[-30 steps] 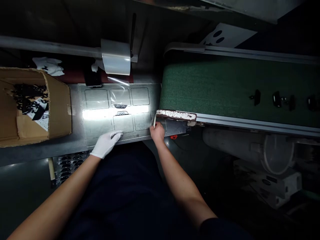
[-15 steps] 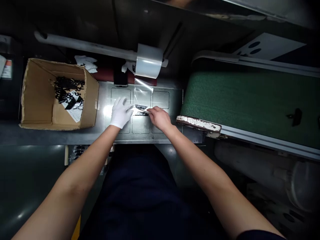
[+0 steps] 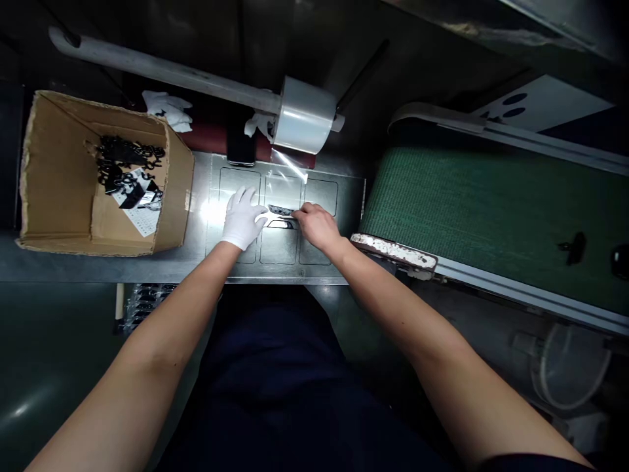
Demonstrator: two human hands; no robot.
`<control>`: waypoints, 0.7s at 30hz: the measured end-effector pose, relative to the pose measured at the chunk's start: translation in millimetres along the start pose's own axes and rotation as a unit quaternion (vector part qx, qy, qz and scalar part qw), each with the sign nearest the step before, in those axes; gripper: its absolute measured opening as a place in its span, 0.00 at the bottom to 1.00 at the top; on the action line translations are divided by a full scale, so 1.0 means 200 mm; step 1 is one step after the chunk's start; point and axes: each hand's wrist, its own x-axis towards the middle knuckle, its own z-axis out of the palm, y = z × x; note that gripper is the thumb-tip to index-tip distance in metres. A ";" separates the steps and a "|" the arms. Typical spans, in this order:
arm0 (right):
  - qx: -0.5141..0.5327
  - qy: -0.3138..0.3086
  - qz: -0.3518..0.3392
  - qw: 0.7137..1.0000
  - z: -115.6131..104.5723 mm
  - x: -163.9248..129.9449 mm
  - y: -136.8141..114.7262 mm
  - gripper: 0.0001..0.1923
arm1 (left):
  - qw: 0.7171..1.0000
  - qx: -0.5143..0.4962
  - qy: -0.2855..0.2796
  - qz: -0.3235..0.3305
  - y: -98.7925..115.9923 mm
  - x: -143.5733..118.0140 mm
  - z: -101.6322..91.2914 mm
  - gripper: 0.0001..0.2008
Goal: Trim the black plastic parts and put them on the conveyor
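Between my hands on the metal plate (image 3: 278,254) lies a small dark trapezoid piece (image 3: 281,210), with clear shiny film around it. Just below it shows a second dark, flat shape (image 3: 281,224), perhaps a reflection. My left hand (image 3: 242,219), in a white glove, has thumb and forefinger pinched at the film's left end, its other fingers stretched out. Bare, my right hand (image 3: 317,225) pinches the right end beside the dark piece. Clear film (image 3: 287,170) runs down from a roll (image 3: 305,115) on a white tube. The fingertips partly hide what they grip.
At left stands an open cardboard box (image 3: 177,190) with black parts and a white dotted sheet. White gloves (image 3: 170,110) and a dark phone (image 3: 240,147) lie behind the plate. A green conveyor belt (image 3: 491,210) with a black part (image 3: 572,248) on it is at right.
The camera view has shifted and turned slightly. My hands stay at both ends of the dark piece; the strip between them now lies flatter and closer to the plate.
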 end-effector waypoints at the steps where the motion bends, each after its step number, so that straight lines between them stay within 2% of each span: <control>1: -0.010 -0.004 0.014 1.000 -0.02 -0.03 0.05 0.21 | 1.000 0.005 0.002 0.000 -0.01 0.00 0.01 0.10; 6: -0.033 -0.002 0.085 0.996 -0.14 -0.19 0.24 0.18 | 0.999 0.031 0.012 0.019 -0.04 0.01 0.02 0.10; 10: 0.003 0.033 0.150 0.988 -0.14 -0.23 0.25 0.17 | 0.998 0.050 0.006 0.045 0.01 -0.02 0.01 0.10; 15: 0.097 0.091 0.230 0.964 0.03 -0.24 0.12 0.20 | 0.991 0.074 -0.040 0.109 0.14 -0.06 0.12 0.11; 18: 0.163 0.110 0.271 0.942 0.17 -0.23 0.03 0.22 | 0.989 0.088 -0.046 0.112 0.19 -0.03 0.20 0.12; 21: 0.223 0.115 0.304 0.919 0.30 -0.23 -0.01 0.21 | 0.988 0.097 -0.045 0.110 0.19 -0.01 0.23 0.12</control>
